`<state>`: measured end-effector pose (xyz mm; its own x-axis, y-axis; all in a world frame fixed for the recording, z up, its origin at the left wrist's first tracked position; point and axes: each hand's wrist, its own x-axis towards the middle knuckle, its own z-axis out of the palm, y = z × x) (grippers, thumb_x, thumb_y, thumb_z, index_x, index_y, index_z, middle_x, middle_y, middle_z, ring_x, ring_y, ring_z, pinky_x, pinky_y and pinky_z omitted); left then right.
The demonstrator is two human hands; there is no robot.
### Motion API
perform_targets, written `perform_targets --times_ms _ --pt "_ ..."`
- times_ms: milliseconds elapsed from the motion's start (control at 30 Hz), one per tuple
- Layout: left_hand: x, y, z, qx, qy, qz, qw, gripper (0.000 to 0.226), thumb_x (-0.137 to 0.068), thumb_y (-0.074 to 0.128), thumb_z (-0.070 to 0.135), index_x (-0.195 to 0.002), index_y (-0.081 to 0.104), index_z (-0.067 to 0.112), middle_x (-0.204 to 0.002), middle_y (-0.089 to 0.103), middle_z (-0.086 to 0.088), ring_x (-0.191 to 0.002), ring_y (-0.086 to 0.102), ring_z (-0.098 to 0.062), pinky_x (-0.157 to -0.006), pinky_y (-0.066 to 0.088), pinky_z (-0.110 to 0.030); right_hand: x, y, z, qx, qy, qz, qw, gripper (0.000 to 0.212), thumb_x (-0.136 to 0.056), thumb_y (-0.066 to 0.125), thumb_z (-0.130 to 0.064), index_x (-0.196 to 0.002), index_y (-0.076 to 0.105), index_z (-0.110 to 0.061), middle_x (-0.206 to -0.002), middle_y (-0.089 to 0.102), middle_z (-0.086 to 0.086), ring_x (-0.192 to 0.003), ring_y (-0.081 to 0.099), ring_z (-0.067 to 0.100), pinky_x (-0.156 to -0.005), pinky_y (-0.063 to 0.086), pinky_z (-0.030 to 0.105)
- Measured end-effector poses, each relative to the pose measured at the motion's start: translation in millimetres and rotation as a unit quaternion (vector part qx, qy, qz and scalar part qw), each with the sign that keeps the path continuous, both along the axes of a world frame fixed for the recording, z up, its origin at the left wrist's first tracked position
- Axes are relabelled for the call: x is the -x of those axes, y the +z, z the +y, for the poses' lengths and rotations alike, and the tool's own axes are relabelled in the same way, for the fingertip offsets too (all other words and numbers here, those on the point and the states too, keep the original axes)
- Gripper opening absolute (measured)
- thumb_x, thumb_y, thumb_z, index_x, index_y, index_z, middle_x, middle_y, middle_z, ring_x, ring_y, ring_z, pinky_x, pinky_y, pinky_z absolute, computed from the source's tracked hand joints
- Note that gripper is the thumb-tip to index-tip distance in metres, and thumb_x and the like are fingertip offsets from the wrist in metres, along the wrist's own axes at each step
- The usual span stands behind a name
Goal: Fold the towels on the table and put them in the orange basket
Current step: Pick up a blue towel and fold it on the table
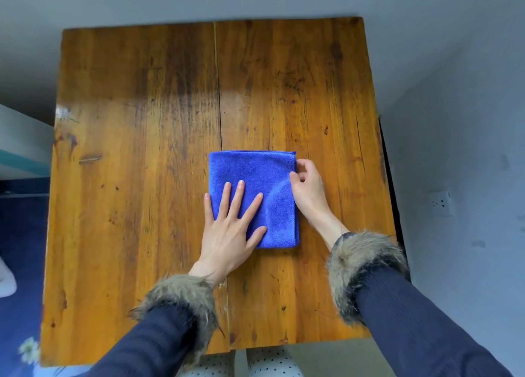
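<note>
A blue towel (250,172), folded into a rectangle, lies flat near the middle of the wooden table (136,177). My left hand (230,234) presses flat on the towel's lower left part with straight, spread fingers. My right hand (308,189) pinches the towel's right edge between thumb and curled fingers. No orange basket is in view.
The table's far edge meets a grey wall. A wall socket (440,203) is low on the right wall. Blue floor and a pale piece of furniture (20,141) lie to the left of the table. My legs show below the near table edge.
</note>
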<state>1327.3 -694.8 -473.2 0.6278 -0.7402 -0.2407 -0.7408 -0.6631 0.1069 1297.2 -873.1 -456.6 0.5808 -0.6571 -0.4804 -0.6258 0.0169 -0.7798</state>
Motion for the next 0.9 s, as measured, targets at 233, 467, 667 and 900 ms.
perform_targets --times_ms 233,467,667,900 --pt "5.5 -0.1 -9.3 0.006 0.016 0.005 1.000 0.075 -0.078 0.033 0.070 -0.144 0.028 0.034 -0.156 0.017 -0.011 -0.143 0.010 -0.036 -0.106 -0.001 -0.066 51.3 0.3 25.0 -0.022 0.052 0.080 0.995 0.030 -0.083 0.067 -0.025 -0.106 0.048 -0.019 -0.074 0.054 -0.009 -0.077 0.058 0.015 -0.069 0.046 0.028" --pt "6.9 -6.6 -15.2 0.004 -0.011 -0.001 1.000 0.071 -0.080 0.030 0.071 -0.144 0.026 0.039 -0.157 0.010 -0.009 -0.144 0.003 -0.035 -0.102 -0.006 -0.070 59.8 -2.3 23.5 0.038 0.070 0.135 0.988 0.034 -0.089 0.056 -0.018 -0.121 0.047 -0.014 -0.090 0.058 -0.002 -0.097 0.057 0.019 -0.078 0.040 0.028" --pt "-1.4 -1.2 -9.0 0.035 0.010 0.008 0.999 0.054 -0.091 0.028 0.047 -0.144 0.029 0.034 -0.156 0.016 -0.011 -0.143 0.003 -0.033 -0.103 0.002 -0.070 60.5 -4.1 45.8 0.375 0.250 0.031 0.892 0.048 -0.090 0.040 -0.020 -0.136 0.044 -0.006 -0.144 0.041 0.013 -0.137 0.033 0.030 -0.112 0.023 0.052" --pt "-19.4 -8.4 21.4 0.010 0.005 0.032 0.999 0.059 -0.092 0.025 0.049 -0.146 0.025 0.026 -0.156 0.015 -0.007 -0.144 0.003 -0.028 -0.111 0.011 -0.061 65.8 -33.8 36.3 0.363 0.356 0.072 0.858 0.054 -0.095 0.033 -0.035 -0.145 0.030 -0.015 -0.155 0.020 0.006 -0.144 0.010 0.024 -0.116 0.012 0.047"
